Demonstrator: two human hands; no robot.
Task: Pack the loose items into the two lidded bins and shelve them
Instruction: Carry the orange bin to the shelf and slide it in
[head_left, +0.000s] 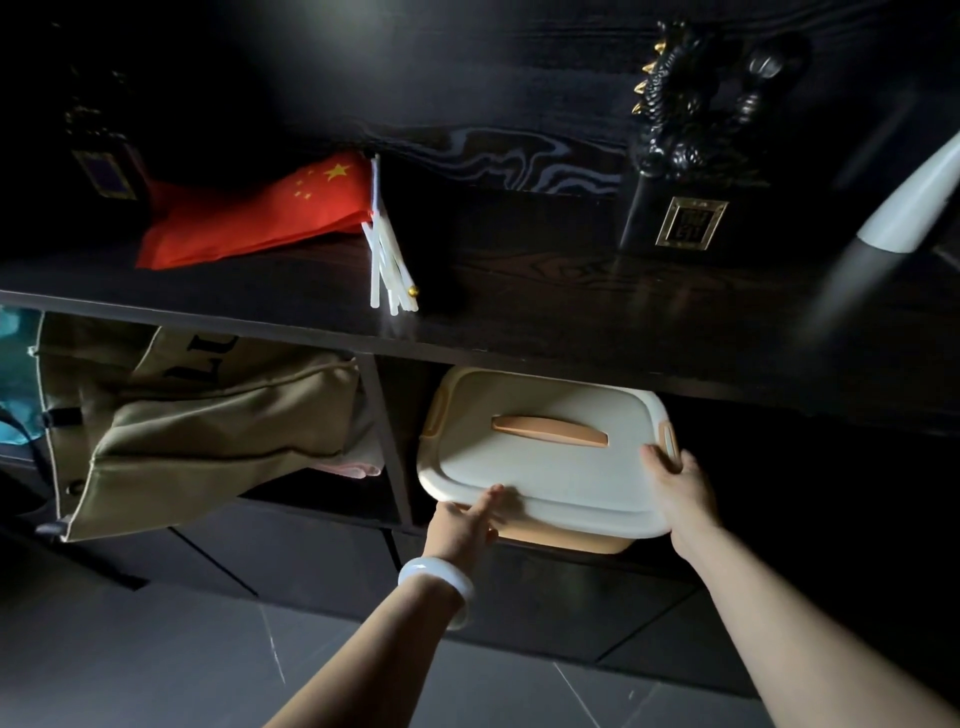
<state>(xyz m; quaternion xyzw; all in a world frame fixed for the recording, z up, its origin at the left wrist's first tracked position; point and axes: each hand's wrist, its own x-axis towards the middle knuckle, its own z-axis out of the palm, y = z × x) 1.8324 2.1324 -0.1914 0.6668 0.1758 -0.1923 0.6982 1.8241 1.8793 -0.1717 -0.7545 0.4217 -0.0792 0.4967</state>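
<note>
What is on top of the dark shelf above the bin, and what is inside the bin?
On the shelf lie red flags with white sticks, and a black statue stands at the right. The bin has its lid on, so its contents are hidden.

- It is dim; the far corners go nearly black.
- The white bin lid (545, 457) and red flags (254, 213) are the brightest things.
- A soft shine sits on the dark shelf (571, 301).
- The white lamp (914, 202) looks blurry (edges bend too).
</note>
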